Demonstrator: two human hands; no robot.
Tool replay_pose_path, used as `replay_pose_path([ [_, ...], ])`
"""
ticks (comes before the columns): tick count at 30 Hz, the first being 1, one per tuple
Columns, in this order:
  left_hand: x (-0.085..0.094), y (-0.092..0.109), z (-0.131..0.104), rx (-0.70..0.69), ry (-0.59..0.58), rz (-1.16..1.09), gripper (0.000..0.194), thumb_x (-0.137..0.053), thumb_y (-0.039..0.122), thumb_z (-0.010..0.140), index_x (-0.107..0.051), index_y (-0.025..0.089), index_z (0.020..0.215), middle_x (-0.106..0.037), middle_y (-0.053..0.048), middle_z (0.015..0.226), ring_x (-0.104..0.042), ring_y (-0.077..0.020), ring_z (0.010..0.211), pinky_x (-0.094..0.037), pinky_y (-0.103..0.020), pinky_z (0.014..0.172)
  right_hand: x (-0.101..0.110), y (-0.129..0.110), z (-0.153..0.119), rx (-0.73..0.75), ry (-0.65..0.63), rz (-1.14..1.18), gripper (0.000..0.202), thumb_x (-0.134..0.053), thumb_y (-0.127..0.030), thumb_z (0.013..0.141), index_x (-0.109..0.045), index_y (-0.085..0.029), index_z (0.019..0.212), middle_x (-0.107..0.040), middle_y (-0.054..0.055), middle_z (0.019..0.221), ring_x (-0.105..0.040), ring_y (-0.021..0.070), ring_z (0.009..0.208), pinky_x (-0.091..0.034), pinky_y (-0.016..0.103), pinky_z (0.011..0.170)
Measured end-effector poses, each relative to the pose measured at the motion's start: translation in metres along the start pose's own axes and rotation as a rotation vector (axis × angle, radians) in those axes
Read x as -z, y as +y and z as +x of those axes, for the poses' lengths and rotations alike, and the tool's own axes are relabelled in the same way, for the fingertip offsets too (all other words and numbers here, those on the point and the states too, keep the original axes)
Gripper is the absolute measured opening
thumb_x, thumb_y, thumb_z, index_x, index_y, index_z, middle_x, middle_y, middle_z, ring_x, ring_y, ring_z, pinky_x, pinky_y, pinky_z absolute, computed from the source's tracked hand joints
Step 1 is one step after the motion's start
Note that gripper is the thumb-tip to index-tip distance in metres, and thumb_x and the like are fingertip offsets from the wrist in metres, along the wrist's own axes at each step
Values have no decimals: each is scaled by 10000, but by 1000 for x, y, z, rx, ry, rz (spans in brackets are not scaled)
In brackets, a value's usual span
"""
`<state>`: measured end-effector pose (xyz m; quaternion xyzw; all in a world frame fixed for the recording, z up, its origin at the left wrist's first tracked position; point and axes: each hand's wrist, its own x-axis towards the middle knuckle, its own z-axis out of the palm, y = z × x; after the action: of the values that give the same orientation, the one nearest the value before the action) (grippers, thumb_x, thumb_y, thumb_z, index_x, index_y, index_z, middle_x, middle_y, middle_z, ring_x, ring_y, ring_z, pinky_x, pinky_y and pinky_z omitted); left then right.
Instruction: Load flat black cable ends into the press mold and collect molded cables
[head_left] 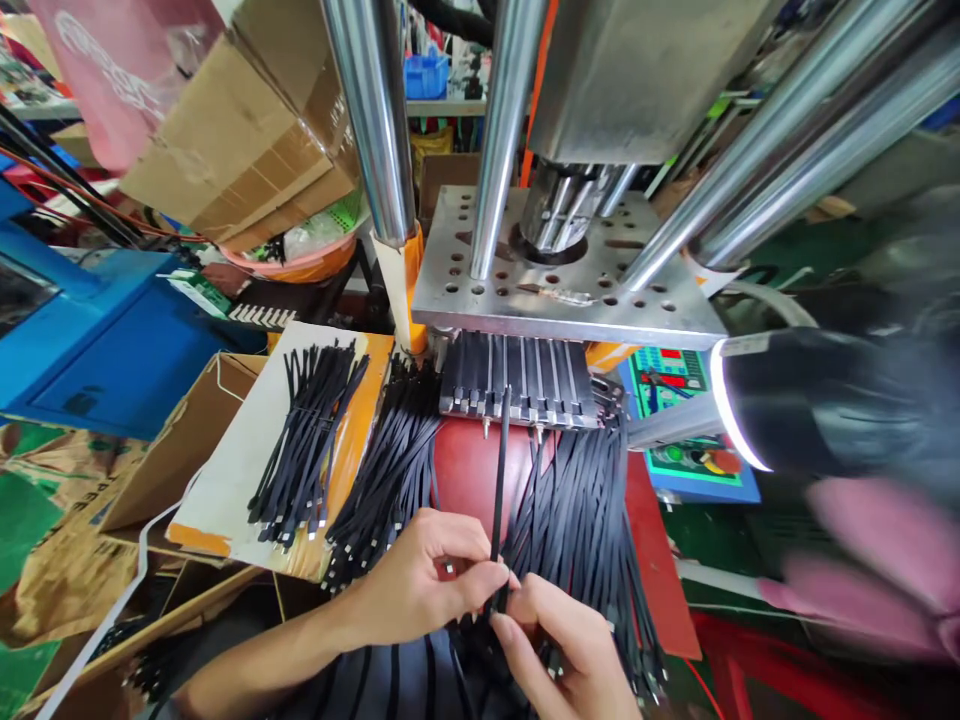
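Note:
A flat black cable (501, 480) stands up from between my two hands, its far end reaching the front of the slotted metal fixture (517, 375). My left hand (442, 575) is closed on the cable, thumb and forefinger pinched around it. Just to the right and lower, my right hand (562, 640) pinches the cable's near end, which the fingers partly hide. Several black cables with small metal plugs lie in the fixture's slots. A spread of loose cables (570, 520) hangs to the right of the held one, and another pile (390, 460) lies to the left.
A thick drilled metal plate (570, 300) on steel columns (375, 120) stands over the fixture. Left, a bundle of cables (307, 430) rests on a white board (225, 490). A ring-lit black lamp (795, 400) and a control panel (675, 380) are right. A cardboard box (247, 130) sits upper left.

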<state>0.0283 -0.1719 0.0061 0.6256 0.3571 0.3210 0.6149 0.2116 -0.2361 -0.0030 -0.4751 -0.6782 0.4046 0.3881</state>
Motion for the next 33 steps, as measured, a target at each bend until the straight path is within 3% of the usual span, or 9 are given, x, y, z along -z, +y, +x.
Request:
replay_pose_path([
  [4,2,-2,-12,-66,-79,112,365,-639,204,903,-533,155,556,-477,28,580,-431,-81,548,-315,-231,540,14,2,1,-150,-131,142,220,-740,-355,907,-629,-211,783,-581,-31,692,-540,107,616,-426,195,575],
  [6,0,-9,-18,-47,-135,152,340,-646,178,883,-534,158,562,-482,32,589,-436,-81,550,-316,-230,542,11,4,5,-266,-99,287,272,-743,-464,895,-679,-205,844,-595,-12,748,-536,112,604,-424,211,545],
  [9,-3,-19,-25,0,-202,161,249,-636,144,883,-648,148,634,-612,-2,674,-545,-95,599,-393,-215,587,-4,10,14,-365,12,457,338,-641,-498,967,-702,-183,860,-592,3,769,-452,77,514,-357,209,465],
  [16,4,-18,-19,-17,-291,124,152,-663,195,949,-815,193,957,-765,-64,941,-717,-167,850,-516,-234,782,-16,14,20,-435,14,706,373,-758,-527,873,-703,-162,830,-555,-17,690,-439,69,517,-375,204,492],
  [20,10,-20,-19,49,-314,235,151,-699,246,935,-794,167,849,-712,-49,817,-669,-159,742,-491,-238,692,-14,18,18,-380,45,616,373,-733,-500,891,-635,-173,742,-518,-32,652,-441,83,529,-372,211,500],
  [22,17,-16,-15,79,-279,270,120,-723,262,917,-784,159,917,-695,-42,832,-644,-153,730,-491,-242,683,-16,23,19,-314,91,447,361,-709,-446,913,-582,-187,695,-518,-30,639,-465,101,553,-381,221,514],
  [26,36,4,10,-29,-34,212,389,-737,356,923,-698,179,1268,-701,-81,1071,-663,-173,861,-546,-290,801,-25,28,23,-193,198,145,381,-702,-358,922,-504,-200,637,-464,-46,611,-426,101,558,-360,224,525],
  [30,39,22,35,-232,0,334,139,-724,293,935,-777,180,996,-716,-77,1060,-678,-175,917,-537,-308,868,-38,30,24,-141,216,107,370,-689,-336,940,-510,-200,647,-453,-55,608,-415,93,537,-360,220,518],
  [33,34,25,40,-277,77,373,121,-684,224,942,-753,175,856,-723,-68,1017,-689,-174,931,-536,-305,879,-39,36,19,-119,204,79,287,-675,-334,960,-633,-190,716,-496,-43,624,-461,103,548,-396,221,536],
])
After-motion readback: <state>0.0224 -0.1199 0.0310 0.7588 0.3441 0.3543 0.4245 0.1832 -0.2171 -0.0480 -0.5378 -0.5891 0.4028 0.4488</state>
